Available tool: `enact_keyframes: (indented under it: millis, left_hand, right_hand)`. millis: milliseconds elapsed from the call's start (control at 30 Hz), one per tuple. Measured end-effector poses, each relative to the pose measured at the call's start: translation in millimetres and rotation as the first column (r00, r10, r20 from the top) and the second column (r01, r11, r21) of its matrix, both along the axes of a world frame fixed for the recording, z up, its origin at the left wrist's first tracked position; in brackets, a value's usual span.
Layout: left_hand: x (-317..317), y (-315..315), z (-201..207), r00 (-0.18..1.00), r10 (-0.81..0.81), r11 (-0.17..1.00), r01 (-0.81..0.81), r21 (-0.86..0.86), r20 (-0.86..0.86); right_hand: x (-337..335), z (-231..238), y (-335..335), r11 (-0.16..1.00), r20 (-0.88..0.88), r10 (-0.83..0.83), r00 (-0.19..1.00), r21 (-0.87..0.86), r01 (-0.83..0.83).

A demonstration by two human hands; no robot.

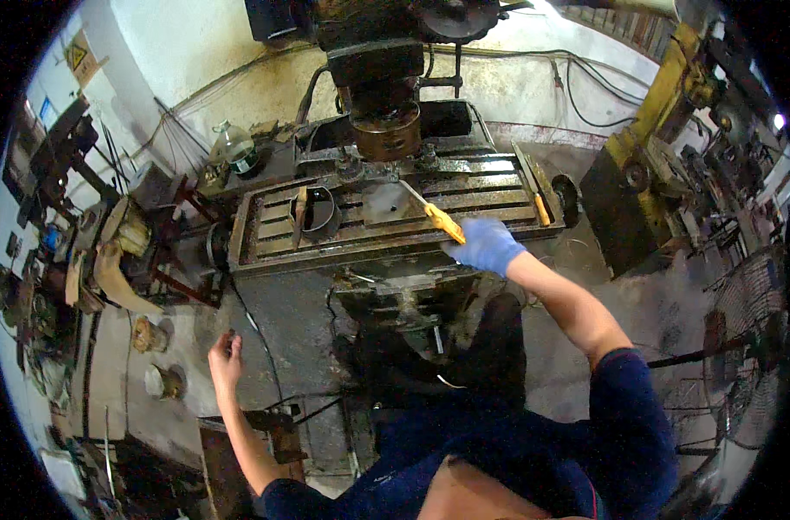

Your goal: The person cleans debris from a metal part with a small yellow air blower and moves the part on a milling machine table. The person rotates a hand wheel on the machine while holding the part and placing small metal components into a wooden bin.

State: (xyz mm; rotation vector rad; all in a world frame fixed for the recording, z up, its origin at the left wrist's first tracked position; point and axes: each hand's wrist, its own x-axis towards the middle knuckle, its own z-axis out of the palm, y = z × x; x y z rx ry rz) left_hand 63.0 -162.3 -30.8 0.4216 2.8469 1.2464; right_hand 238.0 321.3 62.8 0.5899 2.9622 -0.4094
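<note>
We clamp gloved right hand (pixel 486 245) on yellow-handled tool (pixel 440 220) over slotted machine bed (pixel 360 245), hiding handle end; tip blurs near spindle head (pixel 386 134). Left hand (pixel 226 351), near left: too small, we cannot tell its grip.

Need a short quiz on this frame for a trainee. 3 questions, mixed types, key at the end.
1. Multiple choice. What does the gloved right hand hold?
A) a bottle
B) a yellow-handled tool
C) nothing
2. True or false: the left hand is gloved too.
3. Fill in, from the person's viewpoint: the round black container stands on the ____ half of the slotted machine table.

Key:
1. B
2. False; it is bare and held away from the table.
3. left
</note>
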Motion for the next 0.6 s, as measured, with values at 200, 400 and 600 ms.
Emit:
enact_keyframes:
  millis: [200, 400, 600]
  left_hand:
    - [14.6, -17.1, 8.0, 1.0, 0.009, 0.994, -0.01, 0.111, 0.006]
    - [38.5, -22.2, 16.7, 0.993, 0.054, 0.987, -0.069, 0.145, 0.101]
    - [48.0, 58.6, -7.7, 0.982, -0.091, 0.873, -0.002, 0.488, 0.167]
  right_hand:
    - [-71.5, -31.0, 23.6, 0.996, 0.038, -0.067, 0.997, 0.058, 0.065]
    - [-62.8, -27.7, 34.6, 0.993, -0.081, -0.113, 0.99, 0.02, 0.115]
    - [-0.2, -40.7, 2.9, 0.97, -0.006, 0.195, 0.981, -0.145, -0.194]
